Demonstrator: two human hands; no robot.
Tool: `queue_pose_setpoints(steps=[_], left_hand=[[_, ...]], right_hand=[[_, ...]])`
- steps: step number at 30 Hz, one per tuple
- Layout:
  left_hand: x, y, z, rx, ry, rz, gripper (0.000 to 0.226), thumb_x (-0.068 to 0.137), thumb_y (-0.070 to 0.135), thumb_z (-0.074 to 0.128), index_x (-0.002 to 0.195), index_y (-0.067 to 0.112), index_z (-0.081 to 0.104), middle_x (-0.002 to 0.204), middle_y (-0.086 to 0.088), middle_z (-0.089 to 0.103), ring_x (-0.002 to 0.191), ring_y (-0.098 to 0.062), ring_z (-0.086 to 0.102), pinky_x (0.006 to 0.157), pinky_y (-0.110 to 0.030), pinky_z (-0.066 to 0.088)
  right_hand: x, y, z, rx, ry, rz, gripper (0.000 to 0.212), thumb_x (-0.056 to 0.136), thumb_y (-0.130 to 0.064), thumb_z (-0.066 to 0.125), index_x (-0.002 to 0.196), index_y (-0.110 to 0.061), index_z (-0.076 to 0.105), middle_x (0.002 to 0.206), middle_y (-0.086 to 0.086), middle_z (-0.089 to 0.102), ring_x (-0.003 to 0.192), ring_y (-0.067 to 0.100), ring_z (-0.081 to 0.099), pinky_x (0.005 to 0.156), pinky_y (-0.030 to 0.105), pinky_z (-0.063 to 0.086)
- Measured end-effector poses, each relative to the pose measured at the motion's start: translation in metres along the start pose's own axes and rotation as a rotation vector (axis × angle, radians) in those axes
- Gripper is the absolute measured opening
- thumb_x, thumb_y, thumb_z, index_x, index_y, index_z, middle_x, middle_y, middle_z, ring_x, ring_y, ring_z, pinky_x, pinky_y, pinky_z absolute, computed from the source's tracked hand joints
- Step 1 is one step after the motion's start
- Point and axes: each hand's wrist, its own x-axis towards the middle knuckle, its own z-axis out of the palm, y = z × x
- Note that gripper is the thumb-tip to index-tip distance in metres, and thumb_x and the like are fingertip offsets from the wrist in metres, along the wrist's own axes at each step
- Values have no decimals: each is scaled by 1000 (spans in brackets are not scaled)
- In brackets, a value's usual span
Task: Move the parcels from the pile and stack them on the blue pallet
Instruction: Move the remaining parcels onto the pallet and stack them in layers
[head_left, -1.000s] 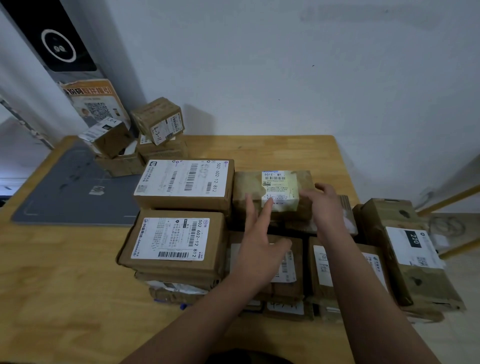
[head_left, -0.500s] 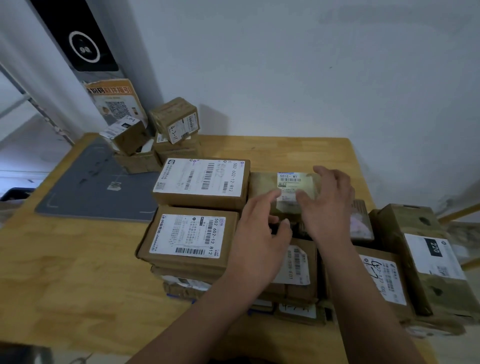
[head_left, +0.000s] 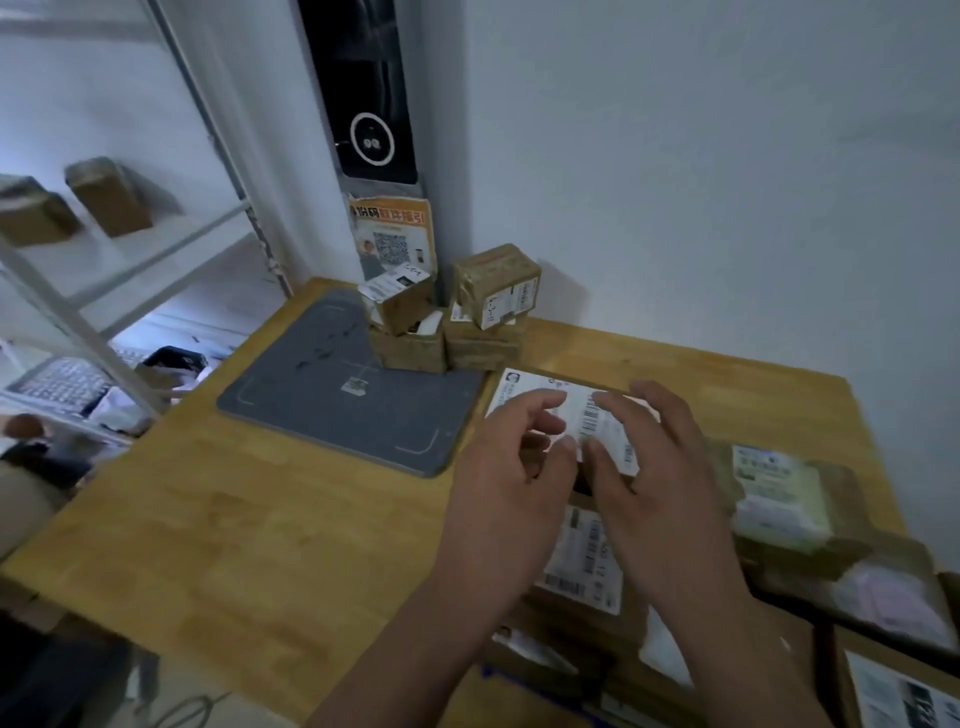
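Contact with green-labelled parcel (head_left: 779, 493) ended: it lies on the stack. Left hand (head_left: 511, 467) and right hand (head_left: 654, 467) have shifted left, empty and loosely curled, over white-labelled parcel (head_left: 524, 387) beside grey mat (head_left: 337, 410). Placement likely done, next pick pending.

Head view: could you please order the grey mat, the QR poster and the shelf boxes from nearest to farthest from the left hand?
1. Grey mat, just left of the left hand.
2. QR poster, upright at the back.
3. Shelf boxes, far left.
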Motion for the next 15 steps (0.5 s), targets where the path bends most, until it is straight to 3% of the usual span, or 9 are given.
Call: queue_pose_setpoints(steps=[4,8,12,15], left_hand=[[21,-23,-45,-23,26,-19,25,94,18,56,114,33,62,99,17,64,94,4,60,71,-7,46],[47,-52,-97,-5,78,-23,24,96,19,53,112,37,59,104,19,62,98,6,57,76,-9,46],[79,-88,-148,84,129,-9,27,96,22,51,114,42,52,114,20,56,106,7,52,86,-18,47],[103,-119,-181,181,150,7,30,96,21,49,121,38,49,118,19,50,105,14,45,85,-6,38]], right_hand=[[12,-43,41,-35,-118,-1,43,92,-41,43,134,-37,47,150,-14,26,139,9,26,109,43,39],[28,-88,98,-54,-189,-1,45,96,-27,47,141,-34,42,154,-12,22,143,10,21,115,36,30],[49,-125,159,-53,-201,50,51,98,-27,49,146,-33,33,155,-10,21,144,11,19,114,31,28],[65,-145,205,-36,-190,96,54,98,-22,49,147,-32,27,153,-8,24,142,13,25,107,31,35]])
